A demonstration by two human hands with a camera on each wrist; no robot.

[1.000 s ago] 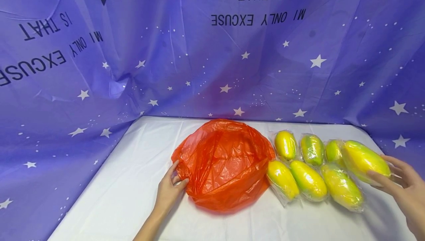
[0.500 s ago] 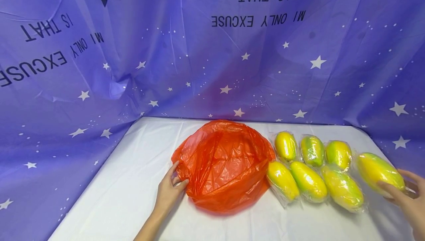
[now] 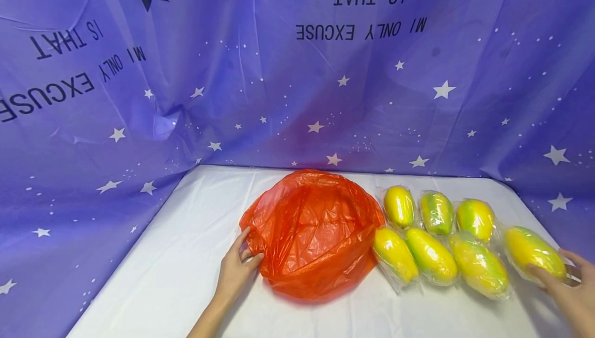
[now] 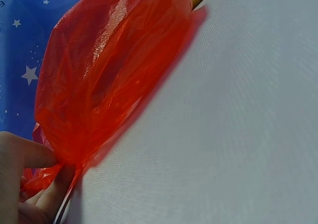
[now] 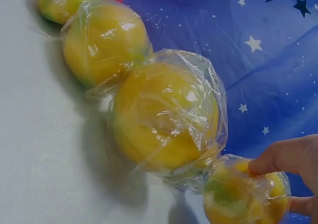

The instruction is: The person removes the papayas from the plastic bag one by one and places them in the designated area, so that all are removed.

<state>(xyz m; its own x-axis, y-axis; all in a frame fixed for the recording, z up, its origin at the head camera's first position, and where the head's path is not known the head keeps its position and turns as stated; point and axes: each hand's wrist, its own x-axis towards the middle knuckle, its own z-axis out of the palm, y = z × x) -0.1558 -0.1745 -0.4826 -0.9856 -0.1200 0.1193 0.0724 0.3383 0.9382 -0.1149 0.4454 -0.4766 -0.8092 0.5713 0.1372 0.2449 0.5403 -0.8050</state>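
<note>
A red plastic bag point(image 3: 321, 234) lies spread on the white-covered table, its mouth facing up. At its left edge, my left hand point(image 3: 239, 265) pinches the film; in the left wrist view, thumb and finger gather the red plastic point(image 4: 99, 85) into folds. On the far right my right hand point(image 3: 569, 281) grips the near end of a yellow-green mango point(image 3: 534, 250) in clear wrap. That mango point(image 5: 233, 194) shows in the right wrist view between thumb and fingers, partly covered by them. Left of it sit two rows of similar wrapped mangoes point(image 3: 479, 265).
The nearest mangoes point(image 3: 395, 255) lie right against the bag's right side. A purple star-printed cloth point(image 3: 279, 69) hangs behind and along the left of the white tabletop point(image 3: 176, 255). White surface stretches in front of the bag.
My right hand has drawn its mango to the right and toward me, away from the others, uncovering the back-row mango behind it. My left hand and the bag have stayed put.
</note>
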